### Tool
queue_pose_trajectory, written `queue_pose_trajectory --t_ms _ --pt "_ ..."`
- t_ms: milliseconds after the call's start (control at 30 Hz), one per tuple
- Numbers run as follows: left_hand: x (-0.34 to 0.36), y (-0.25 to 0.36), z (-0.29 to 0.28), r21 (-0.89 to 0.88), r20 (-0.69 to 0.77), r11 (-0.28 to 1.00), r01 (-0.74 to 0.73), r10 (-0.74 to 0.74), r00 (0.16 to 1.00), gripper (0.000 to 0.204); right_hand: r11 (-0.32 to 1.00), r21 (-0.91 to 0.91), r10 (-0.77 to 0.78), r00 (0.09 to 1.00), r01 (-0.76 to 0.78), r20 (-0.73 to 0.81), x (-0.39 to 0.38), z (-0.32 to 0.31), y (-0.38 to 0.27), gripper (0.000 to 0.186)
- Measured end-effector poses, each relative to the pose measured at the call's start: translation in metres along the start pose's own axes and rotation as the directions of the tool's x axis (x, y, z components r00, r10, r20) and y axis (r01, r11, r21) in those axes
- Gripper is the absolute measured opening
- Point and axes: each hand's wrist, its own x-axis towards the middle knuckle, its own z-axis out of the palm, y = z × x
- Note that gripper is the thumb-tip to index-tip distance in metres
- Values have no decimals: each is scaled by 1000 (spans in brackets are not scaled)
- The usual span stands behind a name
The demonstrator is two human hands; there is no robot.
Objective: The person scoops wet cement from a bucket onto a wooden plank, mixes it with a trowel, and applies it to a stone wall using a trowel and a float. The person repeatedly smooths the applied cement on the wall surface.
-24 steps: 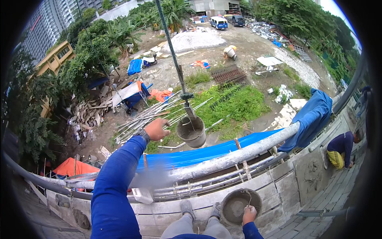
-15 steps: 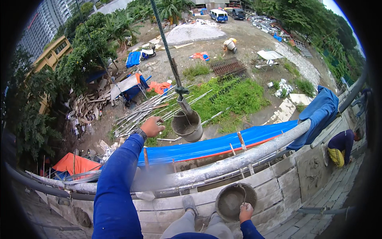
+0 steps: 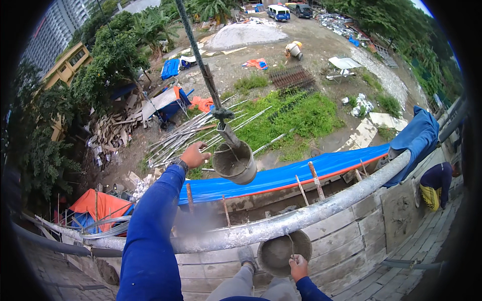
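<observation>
A grey bucket (image 3: 241, 174) hangs beyond the pipe railing from a thick rope (image 3: 193, 35), with a knot and a hook-like piece at its mouth. Just left of its rim my left hand (image 3: 195, 155) reaches out, fingers apart and holding nothing. In my right hand (image 3: 299, 267) is the thin handle of a second bucket (image 3: 282, 251), its fingers closed around it. That bucket is close to the railing by my feet, grey and crusted inside. Whether it holds mortar or only residue I cannot tell.
A thick metal pipe railing (image 3: 321, 213) curves across in front of me, with blue cloth (image 3: 414, 133) draped over its right part. Blue tarpaulin (image 3: 281, 173) and upright bars stand beyond it. A co-worker (image 3: 436, 185) crouches at right. Far below are poles (image 3: 188, 133) and debris.
The bucket in my right hand has moved left and up toward the railing. The gap between my left hand and the hanging bucket has narrowed. The whole view has shifted slightly.
</observation>
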Motion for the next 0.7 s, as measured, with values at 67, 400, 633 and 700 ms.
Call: queue_pose_trajectory --t_ms 67,400,633,700 --pt "16 0 4 -32 -67 997 75 -77 995 76 999 -39 13 998 -11 59 -8 11 -20 34" --pt "90 70 -16 -773 -149 632 -62 -85 985 46 960 -189 -124 917 208 380 -24 70 -121 41" --pt "68 124 -19 -784 -159 615 -80 -75 984 46 893 -130 -270 743 431 612 -32 112 -197 36" --pt "50 135 -2 -791 -123 609 -61 -60 991 47 839 -149 -291 663 523 690 -22 132 -213 35"
